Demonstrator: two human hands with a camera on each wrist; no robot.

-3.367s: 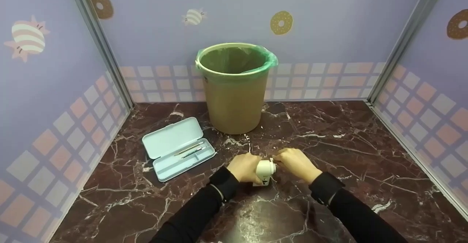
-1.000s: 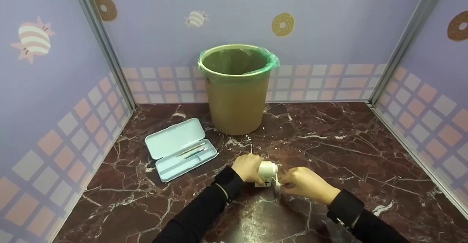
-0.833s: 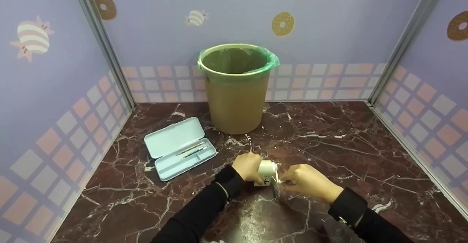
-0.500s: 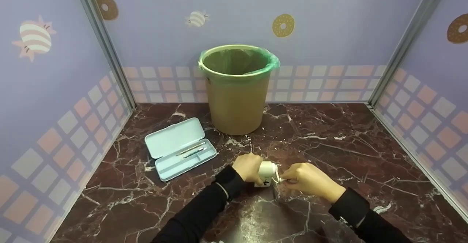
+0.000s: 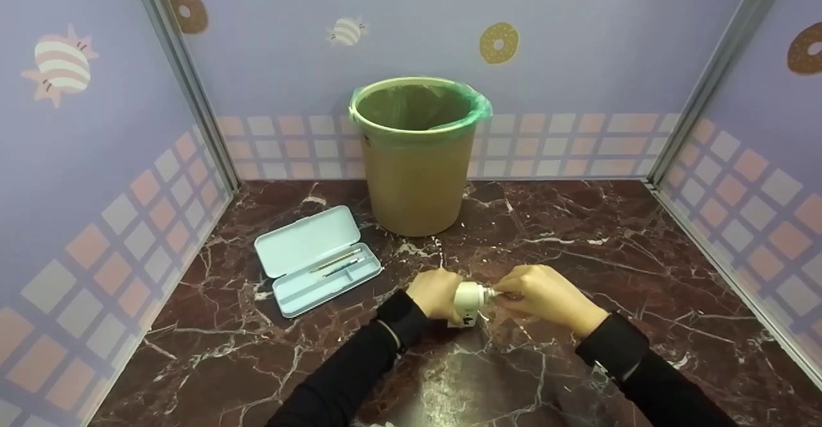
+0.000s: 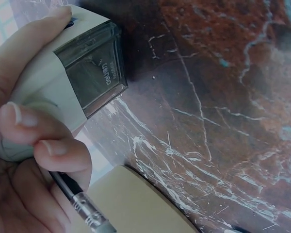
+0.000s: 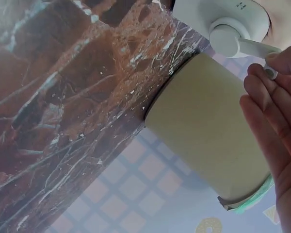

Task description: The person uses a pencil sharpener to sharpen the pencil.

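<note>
While the left hand [image 5: 435, 293] grips the body of a white plastic crank sharpener [image 5: 467, 298] with a smoky see-through drawer [image 6: 94, 70], the right hand [image 5: 546, 295] pinches the end of its short white crank arm [image 7: 257, 47] between thumb and fingers. The sharpener is at the middle of a dark red-brown marbled tabletop [image 5: 212, 375]. A dark pencil with a silvery band and grey tip [image 6: 85, 206] sticks out by the left hand's curled fingers. Farther off to the left, an open pale-blue pencil case [image 5: 308, 241] holds two slim pencils [image 5: 335, 262]. Beyond stands a tall beige bin [image 5: 414, 183] with a green translucent liner [image 5: 478, 107], before a lilac wall [image 5: 578, 48] printed with doughnuts and sweets.
</note>
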